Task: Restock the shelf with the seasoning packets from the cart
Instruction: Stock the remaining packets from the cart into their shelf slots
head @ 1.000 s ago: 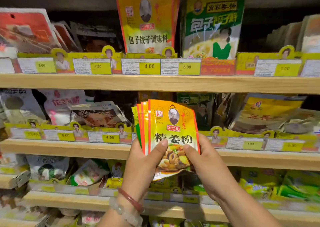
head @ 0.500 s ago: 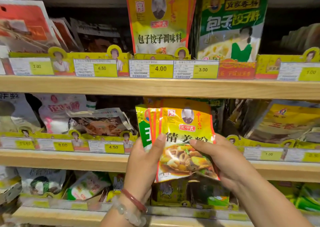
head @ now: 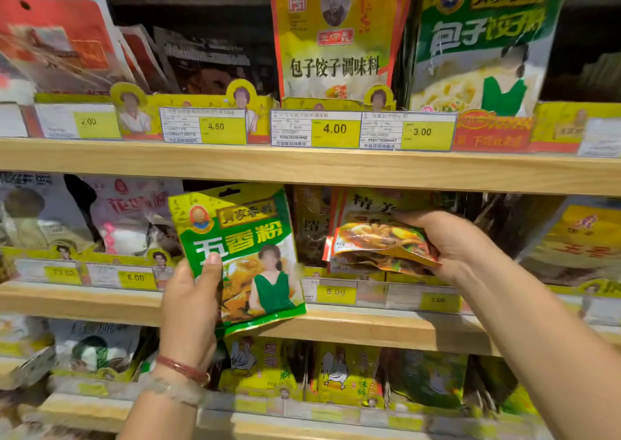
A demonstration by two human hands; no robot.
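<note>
My left hand [head: 191, 308] grips a green and yellow seasoning packet [head: 245, 254] by its left edge, thumb on its front, in front of the middle wooden shelf [head: 386, 330]. My right hand [head: 450, 241] holds several orange-yellow seasoning packets [head: 376, 241] by their right side, tilted back into the middle shelf bay, above the 5.00 price tag [head: 336, 292]. The two hands are apart. No cart is in view.
The upper shelf [head: 302, 165] carries tall yellow [head: 332, 36] and green [head: 480, 46] packets behind price tags. Red and dark packets [head: 67, 43] stand at upper left. White bags [head: 127, 211] fill the middle shelf's left. Yellow chicken-print packets [head: 342, 372] sit on the lower shelf.
The stack held by both hands has split: my right hand carried the orange-yellow packets right and back into the shelf bay, my left hand kept the green packet. The view moved closer.
</note>
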